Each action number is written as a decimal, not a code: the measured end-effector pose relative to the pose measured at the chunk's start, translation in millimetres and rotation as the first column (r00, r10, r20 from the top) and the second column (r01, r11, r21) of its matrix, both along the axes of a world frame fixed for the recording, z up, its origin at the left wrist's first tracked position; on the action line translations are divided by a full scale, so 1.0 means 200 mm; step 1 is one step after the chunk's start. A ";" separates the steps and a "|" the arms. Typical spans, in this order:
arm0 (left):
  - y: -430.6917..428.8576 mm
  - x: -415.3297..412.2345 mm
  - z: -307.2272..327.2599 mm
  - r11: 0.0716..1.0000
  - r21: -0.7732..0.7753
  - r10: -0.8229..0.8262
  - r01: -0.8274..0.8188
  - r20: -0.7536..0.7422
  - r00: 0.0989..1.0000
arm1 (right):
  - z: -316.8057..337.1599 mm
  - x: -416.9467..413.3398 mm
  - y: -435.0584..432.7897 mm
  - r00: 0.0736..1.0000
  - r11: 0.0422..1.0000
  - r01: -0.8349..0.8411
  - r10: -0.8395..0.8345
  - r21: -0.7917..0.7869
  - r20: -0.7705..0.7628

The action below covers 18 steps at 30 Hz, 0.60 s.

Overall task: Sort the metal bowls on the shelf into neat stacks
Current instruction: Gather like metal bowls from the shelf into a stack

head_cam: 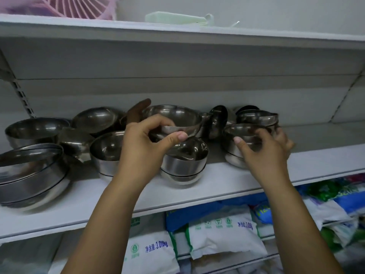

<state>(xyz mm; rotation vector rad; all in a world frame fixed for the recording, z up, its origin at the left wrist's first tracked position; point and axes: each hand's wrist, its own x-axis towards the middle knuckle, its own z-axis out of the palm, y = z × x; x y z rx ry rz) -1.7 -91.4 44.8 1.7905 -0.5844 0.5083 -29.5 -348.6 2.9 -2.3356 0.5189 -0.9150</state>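
Observation:
Several shiny metal bowls stand on a white shelf (227,180). My left hand (142,143) pinches the near rim of a metal bowl (177,115) and holds it tilted in the air above a short stack of bowls (185,161). My right hand (264,149) curls around the top bowl of a stack at the right (243,133), thumb on its near rim and fingers on its far side. Behind that stack sits another small stack (256,116). At the far left a stack of larger bowls (33,175) leans a little.
More bowls lie loose at the back left (94,119), one of them on its side near the middle (218,120). The shelf above (177,30) carries a pink plastic basket (83,5) and a pale green box (175,17). Bags of goods (223,234) fill the shelf below.

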 end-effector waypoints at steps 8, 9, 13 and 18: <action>-0.11 -0.01 -0.01 0.998 -0.037 -0.053 0.051 -0.052 0.997 | 0.01 0.02 -0.08 0.991 0.986 -0.090 0.074 0.142 0.113; -0.12 -0.01 -0.01 0.998 -0.048 -0.045 0.043 -0.048 0.998 | 0.01 0.02 -0.09 0.989 0.982 -0.103 0.084 0.158 0.122; -0.13 -0.01 -0.03 0.998 -0.060 -0.030 0.026 -0.075 0.997 | 0.02 0.01 -0.09 0.972 0.966 -0.145 0.099 0.214 0.212; -0.14 0.02 -0.05 0.999 -0.042 0.005 -0.010 -0.123 0.992 | 0.10 -0.04 -0.04 0.901 0.928 -0.272 0.153 0.254 0.405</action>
